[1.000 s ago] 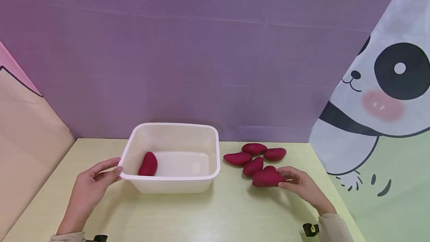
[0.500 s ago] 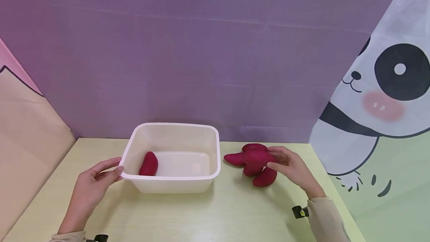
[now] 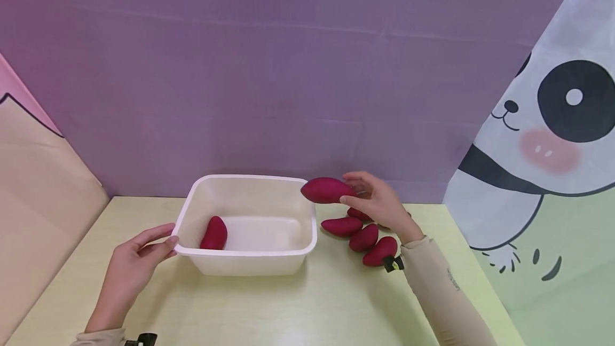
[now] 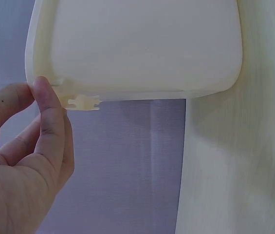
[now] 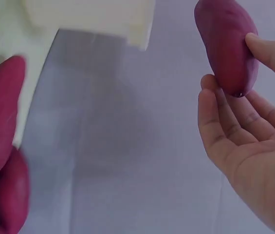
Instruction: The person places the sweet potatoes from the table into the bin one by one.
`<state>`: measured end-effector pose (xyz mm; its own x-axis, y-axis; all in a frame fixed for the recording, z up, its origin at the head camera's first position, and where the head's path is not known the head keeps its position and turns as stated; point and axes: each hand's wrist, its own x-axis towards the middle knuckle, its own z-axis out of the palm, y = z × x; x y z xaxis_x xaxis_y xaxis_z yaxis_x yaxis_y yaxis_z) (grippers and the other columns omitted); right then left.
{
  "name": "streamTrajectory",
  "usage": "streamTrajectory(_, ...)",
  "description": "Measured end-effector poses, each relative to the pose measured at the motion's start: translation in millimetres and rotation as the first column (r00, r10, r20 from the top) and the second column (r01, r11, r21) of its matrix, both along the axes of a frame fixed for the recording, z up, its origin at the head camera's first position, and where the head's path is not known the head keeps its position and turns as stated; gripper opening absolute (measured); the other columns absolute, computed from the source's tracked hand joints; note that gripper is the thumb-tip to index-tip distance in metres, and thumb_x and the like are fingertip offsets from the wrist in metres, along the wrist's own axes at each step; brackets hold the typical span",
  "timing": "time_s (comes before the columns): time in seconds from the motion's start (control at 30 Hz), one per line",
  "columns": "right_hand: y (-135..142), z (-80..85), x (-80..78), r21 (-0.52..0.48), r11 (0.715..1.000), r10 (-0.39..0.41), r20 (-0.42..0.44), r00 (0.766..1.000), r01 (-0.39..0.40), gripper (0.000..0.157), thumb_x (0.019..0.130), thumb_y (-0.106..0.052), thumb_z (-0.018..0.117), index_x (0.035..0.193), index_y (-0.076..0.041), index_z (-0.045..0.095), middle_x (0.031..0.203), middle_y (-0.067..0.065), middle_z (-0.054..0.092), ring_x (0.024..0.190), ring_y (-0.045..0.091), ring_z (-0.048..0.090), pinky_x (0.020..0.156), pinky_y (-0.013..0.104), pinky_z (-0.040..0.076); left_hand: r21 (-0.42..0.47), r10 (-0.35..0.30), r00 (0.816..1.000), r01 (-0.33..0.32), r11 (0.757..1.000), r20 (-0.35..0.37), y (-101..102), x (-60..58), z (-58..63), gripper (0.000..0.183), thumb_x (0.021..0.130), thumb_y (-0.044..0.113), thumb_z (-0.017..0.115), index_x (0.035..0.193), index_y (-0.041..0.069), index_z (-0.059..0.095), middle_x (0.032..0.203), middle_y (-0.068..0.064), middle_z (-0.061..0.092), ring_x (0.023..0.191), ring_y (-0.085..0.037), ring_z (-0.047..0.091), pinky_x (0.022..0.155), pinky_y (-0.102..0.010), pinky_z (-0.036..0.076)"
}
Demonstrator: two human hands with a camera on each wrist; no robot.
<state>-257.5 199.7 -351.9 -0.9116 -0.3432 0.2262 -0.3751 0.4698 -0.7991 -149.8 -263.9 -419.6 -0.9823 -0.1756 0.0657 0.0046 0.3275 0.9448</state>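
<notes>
My left hand (image 3: 136, 266) pinches the left front corner of a white plastic bin (image 3: 245, 264), thumb and fingers on its rim; the left wrist view shows the same grip on the bin (image 4: 142, 44). Inside the bin, toward the left, lies one sweet potato (image 3: 214, 234). My right hand (image 3: 381, 204) holds another sweet potato (image 3: 325, 190) in the air by its right end, and it overlaps the bin's back right rim in the head view. The right wrist view shows thumb and fingers pinching the lower end of that sweet potato (image 5: 227, 46).
Several sweet potatoes (image 3: 363, 237) lie in a cluster on the pale wooden table (image 3: 269, 308), right of the bin. The right forearm partly hides them. A purple cloth backdrop (image 3: 288, 95) rises behind the table, with a panda-print panel (image 3: 538, 122) on the right.
My right hand has lifted a sweet potato off the cluster and carried it up and left toward the bin's right rim. The left hand and bin have stayed in place.
</notes>
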Motion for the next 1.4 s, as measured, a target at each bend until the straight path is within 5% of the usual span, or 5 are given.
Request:
streamTrajectory(0.33,-79.2,23.3,-27.3,0.033,0.99,0.135,-0.054,0.989,-0.134,0.047,0.089,-0.022,0.079,0.131,-0.008,0.062,0.122,0.002,0.066,0.104,0.017,0.065,0.089,0.032,0.058,-0.004,0.012,1.0,-0.012,1.0,-0.009,2.1,3.7,0.8,0.049,0.094,0.028,0.074,0.133,0.0,0.063,0.099,0.008,0.074,0.082,-0.008,0.072,0.076,-0.012,0.056)
streamTrajectory(0.7,-149.0,17.3,-49.0,0.021,0.973,0.231,-0.021,0.973,-0.231,0.046,0.089,-0.017,0.078,0.129,-0.002,0.062,0.121,0.008,0.067,0.101,0.017,0.067,0.089,0.023,0.056,0.01,0.015,1.0,-0.015,1.0,-0.012,5.0,7.2,1.8,0.049,0.095,0.028,0.073,0.133,0.0,0.063,0.099,0.01,0.074,0.083,-0.009,0.073,0.077,-0.011,0.056)
streamTrajectory(1.03,-183.9,1.4,-59.9,0.11,0.97,0.213,0.048,0.976,-0.217,0.045,0.087,-0.018,0.08,0.126,-0.003,0.064,0.117,0.007,0.07,0.1,0.016,0.067,0.084,0.019,0.055,0.021,0.018,0.999,-0.018,1.0,-0.037,9.0,7.6,-0.2,0.047,0.094,0.025,0.074,0.131,-0.002,0.064,0.099,0.013,0.072,0.082,-0.01,0.073,0.076,-0.013,0.057)
streamTrajectory(1.4,-192.2,-20.4,-60.7,0.277,0.952,0.111,0.093,0.989,-0.133,0.038,0.086,-0.016,0.08,0.118,-0.001,0.066,0.113,0.01,0.071,0.105,0.02,0.066,0.089,0.023,0.054,0.027,0.008,1.0,-0.008,1.0,-0.024,12.0,3.2,0.9,0.049,0.094,0.027,0.074,0.132,-0.002,0.063,0.1,0.01,0.073,0.084,-0.011,0.073,0.077,-0.013,0.056)
